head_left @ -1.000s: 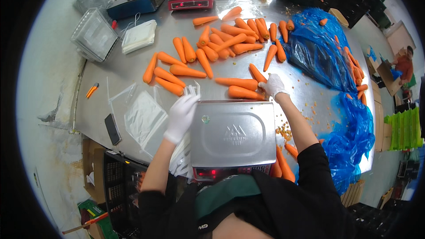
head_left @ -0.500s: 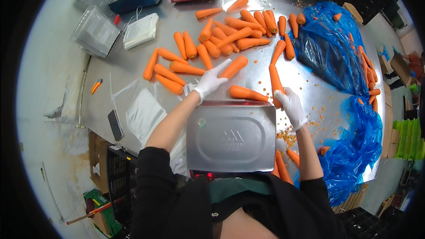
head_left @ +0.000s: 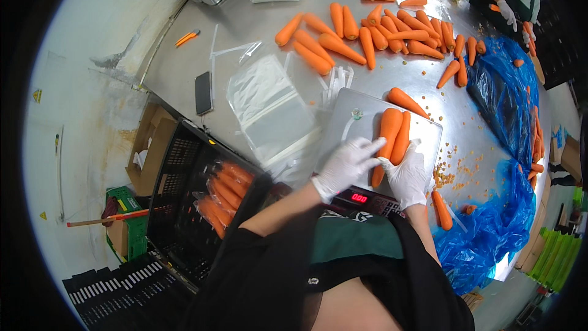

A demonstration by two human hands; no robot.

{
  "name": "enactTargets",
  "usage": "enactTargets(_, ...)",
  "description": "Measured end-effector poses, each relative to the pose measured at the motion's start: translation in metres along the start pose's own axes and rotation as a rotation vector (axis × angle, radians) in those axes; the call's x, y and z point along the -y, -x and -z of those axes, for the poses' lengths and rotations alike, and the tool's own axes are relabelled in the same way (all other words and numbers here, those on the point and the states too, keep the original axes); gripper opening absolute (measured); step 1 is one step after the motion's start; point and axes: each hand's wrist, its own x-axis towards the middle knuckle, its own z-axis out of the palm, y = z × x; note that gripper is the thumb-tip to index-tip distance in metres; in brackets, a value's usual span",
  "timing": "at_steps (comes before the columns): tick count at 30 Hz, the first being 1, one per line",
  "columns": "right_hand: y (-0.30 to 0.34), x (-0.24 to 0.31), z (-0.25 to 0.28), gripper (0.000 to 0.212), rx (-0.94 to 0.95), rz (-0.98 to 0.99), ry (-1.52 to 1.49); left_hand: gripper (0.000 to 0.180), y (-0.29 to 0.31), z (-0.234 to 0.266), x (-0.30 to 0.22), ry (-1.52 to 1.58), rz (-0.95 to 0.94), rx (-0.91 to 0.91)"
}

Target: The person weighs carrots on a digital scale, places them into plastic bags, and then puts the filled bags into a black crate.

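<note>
Two carrots [head_left: 391, 130] lie side by side over the steel pan of a scale [head_left: 350, 110], and part of another carrot [head_left: 377, 177] shows between my hands. My right hand [head_left: 407, 179], in a white glove, is closed round the near end of the pair, thumb on one side and fingers on the other. My left hand [head_left: 348, 167], also gloved, has its fingers stretched out, tips beside the left carrot; whether they touch it I cannot tell. A single carrot [head_left: 408, 102] rests at the pan's far edge.
Loose carrots [head_left: 367, 37] spread across the far steel table [head_left: 162, 73]. Clear plastic bags [head_left: 272, 107] and a phone [head_left: 203, 93] lie left. Bagged carrots [head_left: 226, 193] sit in a black crate [head_left: 184, 171]. Blue plastic sheeting [head_left: 490, 227] covers the right side. A co-worker's gloved hand [head_left: 507, 13] shows beyond.
My hands have come back from beyond the scale and together over its pan, bringing carrots. My view has turned left, showing more of the black crate.
</note>
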Motion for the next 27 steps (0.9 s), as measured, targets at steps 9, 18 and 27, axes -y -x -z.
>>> enactTargets(9,0.0,0.043,-0.022,0.068,-0.186,-0.169,-0.09,0.014,0.089,0.128,0.172,-0.489,0.281,-0.157)
enactTargets(18,-0.013,0.031,-0.022,0.058,-0.062,-0.312,-0.245,0.009,0.058,0.191,0.137,-0.338,-0.004,-0.589)
enactTargets(27,0.014,0.14,-0.049,0.036,0.74,-0.191,-1.61,0.013,0.096,0.181,0.202,0.105,0.313,-0.642)
